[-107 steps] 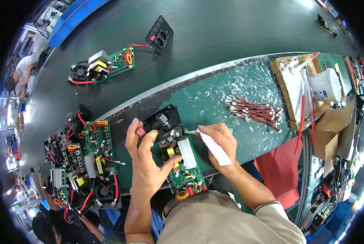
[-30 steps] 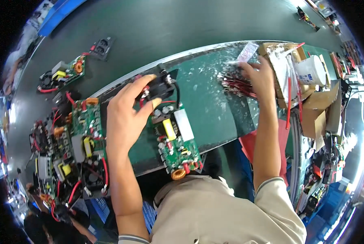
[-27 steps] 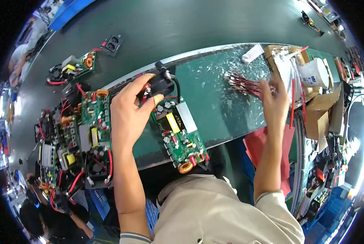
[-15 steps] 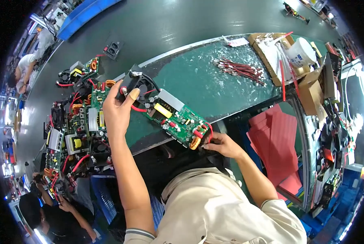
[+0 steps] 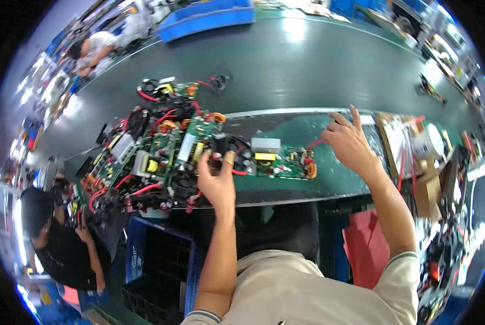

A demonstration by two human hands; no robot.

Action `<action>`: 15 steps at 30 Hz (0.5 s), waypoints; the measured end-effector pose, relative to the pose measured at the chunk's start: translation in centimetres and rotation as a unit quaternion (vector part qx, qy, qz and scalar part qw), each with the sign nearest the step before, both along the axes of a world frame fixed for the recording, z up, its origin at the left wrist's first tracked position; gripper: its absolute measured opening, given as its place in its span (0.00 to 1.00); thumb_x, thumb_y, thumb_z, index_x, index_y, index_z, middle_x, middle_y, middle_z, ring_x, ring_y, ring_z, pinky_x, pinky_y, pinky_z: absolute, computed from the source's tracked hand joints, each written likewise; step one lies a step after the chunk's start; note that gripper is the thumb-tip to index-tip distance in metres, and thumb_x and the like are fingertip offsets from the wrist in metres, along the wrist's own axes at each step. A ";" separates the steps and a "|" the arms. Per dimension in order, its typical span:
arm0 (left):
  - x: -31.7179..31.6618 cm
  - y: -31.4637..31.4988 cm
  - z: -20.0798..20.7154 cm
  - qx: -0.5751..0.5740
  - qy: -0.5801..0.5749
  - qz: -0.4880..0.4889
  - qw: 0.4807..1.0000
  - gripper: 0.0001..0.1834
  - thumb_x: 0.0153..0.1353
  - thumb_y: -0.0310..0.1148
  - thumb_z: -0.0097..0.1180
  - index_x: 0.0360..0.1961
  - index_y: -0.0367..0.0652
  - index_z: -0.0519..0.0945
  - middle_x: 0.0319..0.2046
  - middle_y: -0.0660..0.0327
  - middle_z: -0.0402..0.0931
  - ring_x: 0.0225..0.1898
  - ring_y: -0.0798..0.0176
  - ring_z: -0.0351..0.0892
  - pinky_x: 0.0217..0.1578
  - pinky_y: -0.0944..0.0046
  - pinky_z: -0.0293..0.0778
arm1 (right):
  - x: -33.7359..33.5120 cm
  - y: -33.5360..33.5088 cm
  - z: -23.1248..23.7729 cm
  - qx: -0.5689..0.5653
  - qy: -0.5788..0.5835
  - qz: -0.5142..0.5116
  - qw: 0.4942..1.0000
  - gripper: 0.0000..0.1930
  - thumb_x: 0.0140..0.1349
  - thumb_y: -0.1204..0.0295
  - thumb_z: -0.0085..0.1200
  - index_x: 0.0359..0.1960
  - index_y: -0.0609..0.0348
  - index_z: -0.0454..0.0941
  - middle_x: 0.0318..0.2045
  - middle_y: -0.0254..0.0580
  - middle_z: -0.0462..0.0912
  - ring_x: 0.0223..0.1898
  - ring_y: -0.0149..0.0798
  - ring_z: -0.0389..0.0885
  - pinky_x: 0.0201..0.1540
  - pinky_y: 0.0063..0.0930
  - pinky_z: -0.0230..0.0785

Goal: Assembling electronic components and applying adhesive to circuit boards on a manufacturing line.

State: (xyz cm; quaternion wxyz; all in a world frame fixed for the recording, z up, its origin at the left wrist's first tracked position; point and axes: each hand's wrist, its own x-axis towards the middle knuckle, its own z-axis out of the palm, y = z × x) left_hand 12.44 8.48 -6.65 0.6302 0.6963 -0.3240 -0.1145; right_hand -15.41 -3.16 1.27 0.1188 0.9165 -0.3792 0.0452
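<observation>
Circuit board [image 5: 283, 172]: 12 o'clock from beige shirt [image 5: 285, 279] | left hand [image 5: 218, 181], 11 o'clock: clasps its black end | right hand [image 5: 350, 145], 1 o'clock: fingers wide | risk: dragged toward 10, wires could snag board pile [image 5: 187, 147]

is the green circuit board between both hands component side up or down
Component side up: the board shows its yellow block and orange coil.
</observation>
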 end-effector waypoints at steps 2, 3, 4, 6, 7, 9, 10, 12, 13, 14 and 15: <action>-0.1 1.2 -0.6 -0.023 -0.004 -0.034 0.999 0.32 0.57 0.29 0.70 0.60 0.34 0.70 0.42 0.59 0.78 0.40 0.69 0.77 0.41 0.69 0.74 | 1.4 -2.0 -0.3 0.033 0.016 0.034 0.999 0.14 0.54 0.82 0.53 0.41 0.53 0.83 0.43 0.38 0.81 0.67 0.45 0.65 0.73 0.64 0.38; 0.3 1.7 -1.4 -0.022 -0.004 -0.055 0.998 0.33 0.57 0.28 0.70 0.62 0.35 0.67 0.42 0.59 0.77 0.40 0.69 0.77 0.40 0.69 0.74 | 1.4 -2.8 -1.5 0.012 -0.030 0.049 0.998 0.16 0.55 0.81 0.54 0.45 0.53 0.82 0.49 0.39 0.80 0.69 0.46 0.62 0.73 0.63 0.40; 0.5 2.1 -2.0 -0.019 -0.004 -0.079 0.997 0.35 0.58 0.28 0.69 0.64 0.35 0.65 0.43 0.58 0.77 0.40 0.69 0.77 0.39 0.68 0.75 | 1.4 -3.4 -2.3 -0.004 -0.077 0.062 0.995 0.18 0.55 0.80 0.56 0.49 0.52 0.81 0.55 0.41 0.78 0.70 0.47 0.60 0.73 0.61 0.41; 0.2 3.8 -0.7 -0.007 0.048 -0.125 0.991 0.40 0.57 0.27 0.69 0.67 0.37 0.60 0.47 0.51 0.76 0.42 0.63 0.80 0.40 0.65 0.78 | 1.4 -2.7 -2.8 0.047 -0.129 0.015 0.990 0.27 0.54 0.76 0.60 0.60 0.51 0.75 0.64 0.44 0.71 0.71 0.50 0.58 0.72 0.56 0.47; 0.1 4.7 0.0 0.036 0.000 -0.109 0.993 0.41 0.57 0.27 0.68 0.68 0.39 0.60 0.49 0.51 0.75 0.43 0.62 0.81 0.41 0.64 0.79 | 0.8 -2.0 -2.9 0.074 -0.173 -0.005 0.982 0.30 0.54 0.76 0.61 0.62 0.51 0.73 0.64 0.46 0.71 0.70 0.52 0.60 0.71 0.53 0.49; 0.2 6.3 0.1 0.071 -0.056 -0.105 0.990 0.41 0.56 0.26 0.68 0.68 0.41 0.60 0.51 0.50 0.75 0.45 0.59 0.81 0.42 0.62 0.80 | -2.8 -1.4 -4.0 0.196 -0.281 -0.055 0.938 0.28 0.55 0.78 0.59 0.61 0.58 0.72 0.57 0.53 0.75 0.56 0.55 0.75 0.56 0.38 0.69; 0.1 7.0 -0.3 0.064 -0.068 -0.118 0.989 0.40 0.56 0.25 0.68 0.68 0.42 0.61 0.52 0.50 0.74 0.46 0.59 0.81 0.42 0.61 0.80 | -4.3 -0.7 -3.5 0.263 -0.274 -0.107 0.919 0.25 0.55 0.80 0.58 0.58 0.62 0.73 0.50 0.53 0.77 0.50 0.53 0.78 0.51 0.37 0.71; -0.8 7.9 0.5 0.046 -0.095 -0.148 0.983 0.29 0.56 0.22 0.66 0.60 0.43 0.71 0.49 0.55 0.75 0.39 0.63 0.80 0.37 0.65 0.79 | -6.6 0.5 -3.6 0.251 -0.260 -0.176 0.916 0.23 0.56 0.82 0.57 0.56 0.66 0.74 0.53 0.55 0.77 0.53 0.57 0.77 0.56 0.41 0.69; -1.1 8.1 0.9 0.039 -0.103 -0.168 0.980 0.25 0.57 0.22 0.65 0.57 0.42 0.74 0.47 0.55 0.76 0.38 0.63 0.79 0.36 0.65 0.78 | -9.1 0.2 -5.6 0.208 -0.236 -0.175 0.933 0.23 0.57 0.83 0.55 0.56 0.66 0.74 0.53 0.55 0.77 0.54 0.58 0.76 0.57 0.42 0.67; -1.3 8.3 1.1 0.034 -0.112 -0.187 0.975 0.22 0.57 0.21 0.64 0.54 0.42 0.77 0.46 0.56 0.76 0.36 0.64 0.79 0.34 0.66 0.77 | -10.1 0.3 -6.6 0.179 -0.223 -0.207 0.936 0.22 0.57 0.83 0.55 0.56 0.66 0.73 0.53 0.56 0.76 0.56 0.58 0.74 0.59 0.43 0.66; -1.2 8.2 1.4 0.035 -0.109 -0.211 0.971 0.19 0.58 0.21 0.63 0.52 0.42 0.79 0.45 0.55 0.76 0.35 0.64 0.78 0.34 0.66 0.77 | -11.8 0.2 -8.4 0.130 -0.213 -0.199 0.948 0.22 0.57 0.83 0.55 0.56 0.66 0.73 0.53 0.56 0.76 0.55 0.58 0.73 0.59 0.43 0.65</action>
